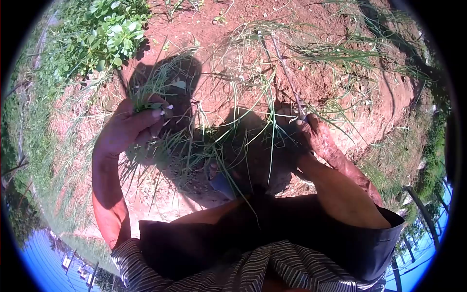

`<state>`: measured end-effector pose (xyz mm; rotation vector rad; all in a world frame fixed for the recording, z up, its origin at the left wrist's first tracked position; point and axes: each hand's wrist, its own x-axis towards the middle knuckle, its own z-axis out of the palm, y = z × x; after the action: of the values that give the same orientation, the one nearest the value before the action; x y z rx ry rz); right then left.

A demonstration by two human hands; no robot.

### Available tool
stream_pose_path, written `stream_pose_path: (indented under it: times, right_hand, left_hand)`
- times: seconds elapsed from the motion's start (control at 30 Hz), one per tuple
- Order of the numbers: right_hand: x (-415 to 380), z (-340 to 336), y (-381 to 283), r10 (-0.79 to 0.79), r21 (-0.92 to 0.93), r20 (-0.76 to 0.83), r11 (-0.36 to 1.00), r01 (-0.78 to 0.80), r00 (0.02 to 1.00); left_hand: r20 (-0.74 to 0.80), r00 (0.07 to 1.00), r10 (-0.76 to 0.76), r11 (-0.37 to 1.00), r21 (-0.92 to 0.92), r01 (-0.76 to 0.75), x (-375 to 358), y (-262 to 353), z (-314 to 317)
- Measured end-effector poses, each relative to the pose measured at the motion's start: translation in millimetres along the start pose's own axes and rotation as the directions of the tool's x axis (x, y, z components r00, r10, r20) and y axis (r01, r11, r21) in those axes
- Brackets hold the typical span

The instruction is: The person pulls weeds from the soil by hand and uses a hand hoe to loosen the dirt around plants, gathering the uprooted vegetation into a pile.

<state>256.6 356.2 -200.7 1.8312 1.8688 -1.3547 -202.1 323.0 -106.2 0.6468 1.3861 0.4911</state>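
My left hand (134,124) is closed around a small bunch of green leafy weeds (146,104), held low above the soil at the left. Its thumb presses the stems, and some pale bits show at the fingertips. My right hand (314,130), by my knee, is wrapped around the near end of a long thin tool (288,73). The tool's shaft points away from me, its far end among grassy stalks; I cannot make out its kind. Thin green onion-like stalks (270,117) grow between my hands, partly in shadow.
Reddish bare soil (194,29) spreads ahead. A broad-leaved plant (114,36) grows at the upper left, and more long thin stalks (340,53) lean over at the upper right. My bent knee (335,194) is close to my right arm.
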Motion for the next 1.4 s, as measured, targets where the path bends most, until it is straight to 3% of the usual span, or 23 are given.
stream_pose_path:
  times: [0.1,0.2,0.3,0.37,0.4,0.43,0.47,0.5,0.57,0.7,0.73,0.77,0.8,0.83,0.87,1.0,1.1,1.13,1.2,1.27,1.33,1.37,1.4]
  right_hand:
    - [3.1,-4.0,4.9,-0.267,-0.145,0.094,0.949,0.279,0.959]
    - [4.8,-7.0,16.2,-0.340,-0.291,0.172,0.879,0.378,0.924]
    - [9.0,-13.8,26.7,-0.516,-0.530,0.309,0.604,0.595,0.799]
    - [9.2,-22.6,23.2,-0.604,-0.618,0.413,0.365,0.697,0.682]
    - [8.7,-32.3,7.8,-0.505,-0.566,0.455,0.471,0.676,0.733]
    - [1.3,-51.7,-44.8,-0.156,-0.390,0.504,0.837,0.385,0.850]
    - [-6.0,-71.1,-97.4,0.214,-0.274,0.483,0.958,-0.086,0.849]
    - [-12.2,-90.0,-139.7,0.184,-0.174,0.513,0.979,-0.108,0.838]
    - [-19.1,-114.4,-199.8,0.125,-0.072,0.477,0.992,-0.103,0.870]
    - [9.9,-127.0,-257.2,-0.234,0.108,0.274,0.971,0.212,0.933]
    - [23.0,-122.5,-288.4,-0.089,0.284,0.309,0.959,-0.003,0.947]
    - [30.0,-111.4,-329.4,-0.009,0.022,0.331,1.000,0.002,0.944]
    - [56.5,-98.1,-333.3,-0.461,-0.215,0.362,0.804,0.554,0.810]
    - [87.9,-79.3,-334.8,-0.603,-0.359,0.404,0.586,0.726,0.687]
    - [125.8,-53.3,-338.9,-0.649,-0.454,0.464,0.410,0.791,0.603]
    - [285.2,56.3,-369.7,-0.747,-0.515,0.392,0.305,0.801,0.537]
    - [379.5,109.9,-380.9,-0.684,-0.440,0.155,0.598,0.669,0.713]
    - [412.3,131.2,-382.0,-0.758,-0.587,0.029,0.515,0.625,0.652]
    - [377.7,116.1,-414.9,-0.655,-0.709,0.161,0.443,0.549,0.738]
    - [380.0,129.4,-423.6,-0.681,-0.688,-0.008,0.535,0.490,0.732]
    - [382.1,134.2,-430.2,-0.829,-0.587,-0.218,0.533,0.610,0.515]
    - [372.7,127.9,-437.3,-0.766,-0.529,-0.125,0.589,0.611,0.631]
    - [393.5,134.8,-436.2,-0.819,-0.527,-0.094,0.523,0.670,0.566]
  left_hand:
    - [-0.279,0.949,0.148,0.986,0.119,-0.118,-24.3,14.5,-38.3]
    - [-0.567,0.811,0.143,0.853,0.486,0.189,-25.8,17.5,-77.3]
    - [-0.523,0.807,0.275,0.725,0.664,0.183,-3.8,6.3,-95.6]
    - [-0.479,0.846,0.232,0.640,0.730,0.238,35.9,-18.4,-111.8]
    - [-0.360,0.885,0.295,0.640,0.762,0.097,45.1,-21.8,-104.0]
    - [-0.253,0.904,0.345,0.451,0.889,0.077,60.3,-27.9,-104.6]
    - [-0.285,0.878,0.385,0.513,0.857,0.054,85.5,-53.4,-113.1]
    - [-0.330,0.839,0.433,0.539,0.840,0.052,108.9,-75.1,-120.4]
    - [-0.493,0.838,0.231,0.574,0.765,0.292,134.3,-87.6,-123.3]
    - [-0.634,0.772,0.045,0.616,0.626,0.478,150.8,-86.9,-120.6]
    - [-0.620,0.781,0.076,0.605,0.651,0.458,151.9,-87.2,-118.7]
    - [-0.603,0.791,0.104,0.589,0.678,0.439,151.5,-87.3,-115.9]
    - [-0.581,0.803,0.129,0.569,0.707,0.420,152.8,-86.5,-117.1]
    - [-0.467,0.875,0.125,0.439,0.817,0.373,176.6,-108.2,-131.2]
    - [-0.524,0.847,0.091,0.518,0.751,0.409,172.2,-102.0,-130.0]
    - [-0.659,0.751,-0.040,0.679,0.534,0.504,174.4,-98.5,-125.3]
    - [-0.722,0.689,-0.065,0.746,0.423,0.514,181.4,-108.4,-125.0]
    - [-0.747,0.663,-0.054,0.760,0.400,0.513,182.2,-110.0,-123.2]
    - [-0.746,0.665,-0.018,0.721,0.451,0.526,182.0,-111.9,-122.7]
    - [-0.680,0.733,0.032,0.594,0.602,0.533,183.9,-112.4,-122.0]
    - [-0.768,0.638,0.054,0.674,0.499,0.544,191.5,-124.3,-118.4]
    - [-0.811,0.582,0.063,0.711,0.446,0.544,196.3,-130.5,-119.5]
    - [-0.774,0.626,0.094,0.699,0.499,0.512,197.9,-132.8,-121.9]
